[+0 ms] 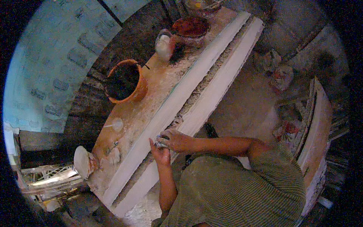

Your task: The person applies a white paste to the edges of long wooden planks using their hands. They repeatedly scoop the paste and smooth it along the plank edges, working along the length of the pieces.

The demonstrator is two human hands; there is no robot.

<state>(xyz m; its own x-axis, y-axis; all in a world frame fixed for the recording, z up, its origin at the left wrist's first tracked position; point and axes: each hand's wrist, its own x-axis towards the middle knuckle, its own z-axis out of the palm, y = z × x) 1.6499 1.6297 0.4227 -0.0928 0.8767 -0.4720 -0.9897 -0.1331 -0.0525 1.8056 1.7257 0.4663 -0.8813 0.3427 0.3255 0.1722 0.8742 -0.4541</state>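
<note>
From my remote seat I saw a pale blue surface, wall or sheet I couldn't tell, filling the upper left, marked with rows of dark, blocky patches and crossed near the top by a thin dark pole. A brown worktable ran diagonally through the room, its top smeared whitish, and a grey-brown floor lay to its right. The light was dim and uneven, brightest around slatted wood at lower left, while the upper right sat in shadow.
</note>
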